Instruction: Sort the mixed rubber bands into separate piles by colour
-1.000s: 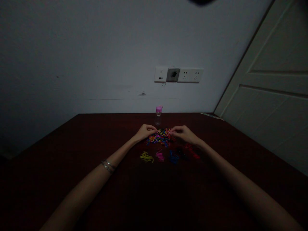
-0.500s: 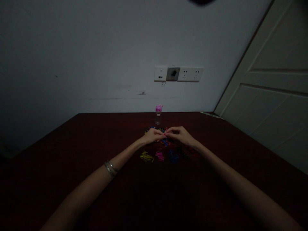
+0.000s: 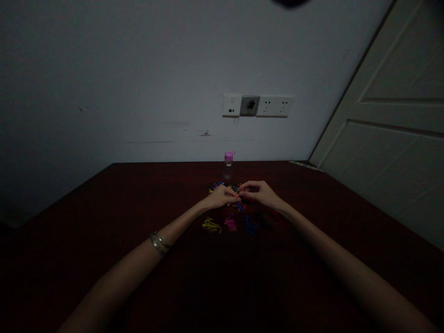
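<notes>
Over a mixed heap of coloured rubber bands [image 3: 239, 206], my left hand [image 3: 222, 196] pinches what looks like a pinkish-red rubber band [image 3: 238, 195] between thumb and fingers. Facing it, my right hand [image 3: 260, 193] has its thumb and forefinger bent close together at the same spot. Whatever lies between the right fingertips is too small and dark to make out. Nearer to me lie sorted little piles: yellow rubber bands [image 3: 211, 225], pink rubber bands [image 3: 231, 223] and blue rubber bands [image 3: 250, 225]. Darker bands to their right, black and red, barely show in the gloom.
A small clear bottle [image 3: 227, 170] with a pink cap stands behind the heap. The dark reddish table [image 3: 156, 194] meets a wall with sockets [image 3: 274, 107]. At the right is a pale panelled door [image 3: 388, 138]. The light is dim.
My fingertips have drawn slightly apart, the right hand rising a little. The piles and the bottle stay where they were.
</notes>
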Motion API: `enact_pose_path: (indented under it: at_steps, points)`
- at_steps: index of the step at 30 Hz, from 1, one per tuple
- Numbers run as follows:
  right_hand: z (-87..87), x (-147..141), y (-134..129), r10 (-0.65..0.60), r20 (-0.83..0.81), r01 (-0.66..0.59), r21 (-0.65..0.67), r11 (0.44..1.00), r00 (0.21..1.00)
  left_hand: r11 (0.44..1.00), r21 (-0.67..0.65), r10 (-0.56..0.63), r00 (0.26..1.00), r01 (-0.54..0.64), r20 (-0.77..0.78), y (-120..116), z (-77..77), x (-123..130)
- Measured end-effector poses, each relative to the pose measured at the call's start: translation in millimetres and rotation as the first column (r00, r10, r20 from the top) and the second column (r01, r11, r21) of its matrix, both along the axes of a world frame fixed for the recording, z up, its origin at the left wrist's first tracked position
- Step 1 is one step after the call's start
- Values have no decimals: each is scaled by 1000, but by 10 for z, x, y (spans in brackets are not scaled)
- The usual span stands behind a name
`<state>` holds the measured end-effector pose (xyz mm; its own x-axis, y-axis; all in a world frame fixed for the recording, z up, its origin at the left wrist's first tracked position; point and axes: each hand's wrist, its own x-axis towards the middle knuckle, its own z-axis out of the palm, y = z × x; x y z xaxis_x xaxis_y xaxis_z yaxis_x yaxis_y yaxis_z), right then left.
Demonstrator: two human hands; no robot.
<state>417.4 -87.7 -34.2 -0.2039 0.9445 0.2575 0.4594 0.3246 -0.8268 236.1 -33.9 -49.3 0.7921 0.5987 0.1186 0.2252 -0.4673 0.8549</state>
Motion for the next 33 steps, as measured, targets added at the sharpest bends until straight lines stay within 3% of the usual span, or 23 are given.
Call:
enact_pose_path:
  at_steps: [14,25,33]
  points:
    - [18,2,-18,39,-34,-40,-32,999,999,1000,7,-15,1000,15,8,-9,19,-11]
    - [22,22,-10,15,-22,-14,31,999,1000,1000,-7,-25,1000,25,-9,-16,51,-24]
    - [65,125,7,-34,-27,36,69,997,999,1000,-1,11,1000,-11,-26,106,-12,-70]
